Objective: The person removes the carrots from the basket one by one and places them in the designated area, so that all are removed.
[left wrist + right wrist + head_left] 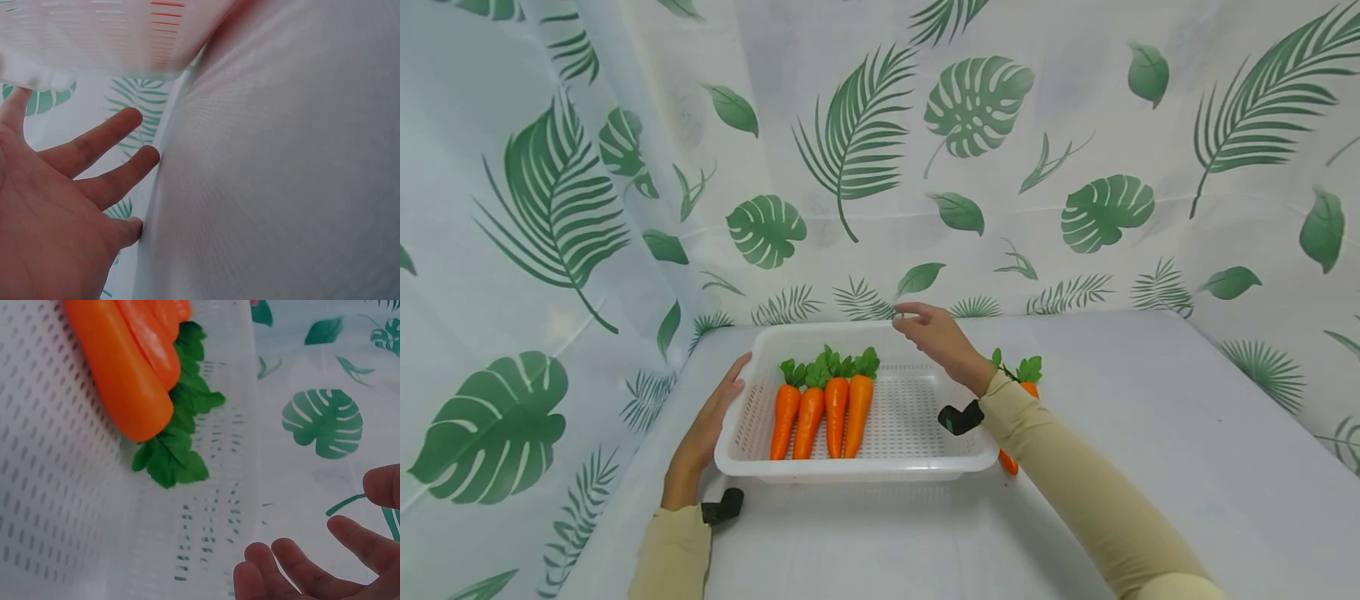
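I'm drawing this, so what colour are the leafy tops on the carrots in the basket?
The leafy tops are green, seen best in the right wrist view.

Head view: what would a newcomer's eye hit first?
Four bright orange carrots, lined up in the left half of the white basket, their green tops toward the far side. Next, the hands: the left at the basket's left side, the right, holding nothing, by its far rim. Then the green leaf-print backdrop behind, and at least one more carrot outside to the right, partly hidden by the right sleeve.
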`<action>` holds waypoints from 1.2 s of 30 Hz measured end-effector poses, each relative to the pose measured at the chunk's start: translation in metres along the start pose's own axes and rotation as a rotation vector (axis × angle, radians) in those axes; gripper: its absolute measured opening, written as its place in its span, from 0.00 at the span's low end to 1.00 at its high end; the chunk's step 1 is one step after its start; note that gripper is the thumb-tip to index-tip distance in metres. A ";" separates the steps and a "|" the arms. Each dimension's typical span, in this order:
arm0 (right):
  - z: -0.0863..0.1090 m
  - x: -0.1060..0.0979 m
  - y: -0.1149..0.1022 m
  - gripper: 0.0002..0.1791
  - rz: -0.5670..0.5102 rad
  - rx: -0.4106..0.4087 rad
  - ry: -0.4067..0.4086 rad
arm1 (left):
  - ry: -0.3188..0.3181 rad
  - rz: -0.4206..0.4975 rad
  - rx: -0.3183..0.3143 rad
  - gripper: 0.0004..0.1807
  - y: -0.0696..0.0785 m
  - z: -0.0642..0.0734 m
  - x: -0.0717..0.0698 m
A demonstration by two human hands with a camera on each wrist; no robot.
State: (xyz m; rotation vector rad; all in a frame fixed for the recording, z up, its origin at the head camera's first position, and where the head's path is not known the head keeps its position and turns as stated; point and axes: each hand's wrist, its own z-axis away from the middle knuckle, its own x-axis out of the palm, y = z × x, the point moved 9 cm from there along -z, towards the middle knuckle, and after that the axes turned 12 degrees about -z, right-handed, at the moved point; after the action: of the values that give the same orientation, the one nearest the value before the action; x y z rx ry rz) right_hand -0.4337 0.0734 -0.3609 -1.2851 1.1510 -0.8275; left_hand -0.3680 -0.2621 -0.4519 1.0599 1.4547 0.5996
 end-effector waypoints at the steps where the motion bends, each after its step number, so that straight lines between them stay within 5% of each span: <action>1: 0.000 0.002 0.001 0.29 -0.004 0.001 -0.002 | -0.002 0.002 0.003 0.33 0.000 0.000 0.000; 22: -0.007 0.025 0.008 0.29 -0.004 0.032 -0.038 | -0.002 0.020 -0.002 0.33 0.001 -0.003 0.002; 36: -0.016 0.045 0.029 0.30 0.030 0.203 -0.058 | 0.002 0.019 -0.005 0.32 -0.003 -0.002 0.000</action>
State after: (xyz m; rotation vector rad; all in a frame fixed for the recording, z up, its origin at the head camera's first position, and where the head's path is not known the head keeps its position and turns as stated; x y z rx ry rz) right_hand -0.4414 0.0308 -0.3959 -1.1144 1.0106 -0.8567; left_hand -0.3706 -0.2635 -0.4538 1.0711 1.4458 0.6181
